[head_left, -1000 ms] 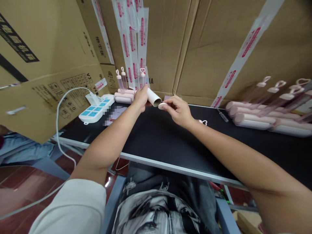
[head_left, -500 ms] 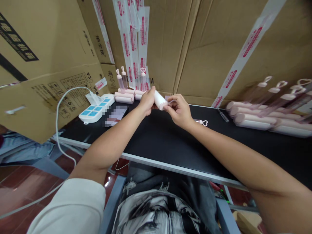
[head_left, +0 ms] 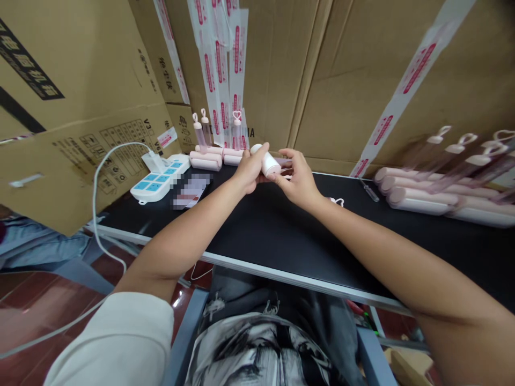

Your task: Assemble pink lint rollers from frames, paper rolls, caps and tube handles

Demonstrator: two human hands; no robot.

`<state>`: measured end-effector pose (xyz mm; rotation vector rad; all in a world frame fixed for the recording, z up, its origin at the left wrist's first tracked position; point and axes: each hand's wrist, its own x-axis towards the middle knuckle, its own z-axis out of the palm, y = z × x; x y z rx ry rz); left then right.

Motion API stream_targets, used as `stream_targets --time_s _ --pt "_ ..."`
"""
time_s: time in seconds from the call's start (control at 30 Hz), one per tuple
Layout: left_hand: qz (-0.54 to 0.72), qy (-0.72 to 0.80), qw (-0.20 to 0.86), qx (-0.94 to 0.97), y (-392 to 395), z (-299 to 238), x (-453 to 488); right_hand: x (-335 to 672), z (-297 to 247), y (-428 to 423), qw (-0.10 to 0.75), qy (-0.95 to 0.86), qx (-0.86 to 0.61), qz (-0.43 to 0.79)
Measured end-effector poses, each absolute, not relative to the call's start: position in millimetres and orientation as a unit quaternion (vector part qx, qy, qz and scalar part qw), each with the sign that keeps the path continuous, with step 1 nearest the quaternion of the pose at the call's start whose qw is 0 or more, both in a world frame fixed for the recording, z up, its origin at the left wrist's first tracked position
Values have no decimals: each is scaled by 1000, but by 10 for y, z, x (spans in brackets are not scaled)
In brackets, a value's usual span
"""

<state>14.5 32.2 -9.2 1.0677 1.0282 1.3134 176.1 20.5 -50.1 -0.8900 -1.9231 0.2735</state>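
My left hand (head_left: 248,170) is wrapped round a white roll (head_left: 266,160) held over the far side of the black table (head_left: 281,236). My right hand (head_left: 296,179) is closed on the roll's right end, where a pale pink cap sits on it. A small pink heart-ended handle (head_left: 337,201) lies on the table just right of my right wrist. Behind my hands a row of pink lint rollers (head_left: 209,158) rests against the cardboard.
A white power strip (head_left: 159,179) with blue sockets and its cable lies at the table's far left. More pink rollers (head_left: 438,201) are stacked at the far right, with a small screwdriver (head_left: 368,190) beside them. Cardboard boxes (head_left: 341,69) wall in the table's back and left.
The pink cap that my right hand held apart from the roll's open end now sits on that end. Both hands have shifted slightly right and further away.
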Motion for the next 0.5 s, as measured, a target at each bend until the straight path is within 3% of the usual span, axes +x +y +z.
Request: stream_targets --time_s 0.27,0.5 --pt "520 441 532 502 270 -33 52 2122 -293 487 431 -811 -393 34" --pt "514 470 495 520 347 -83 -30 2558 -602 877 200 -805 -558 6"
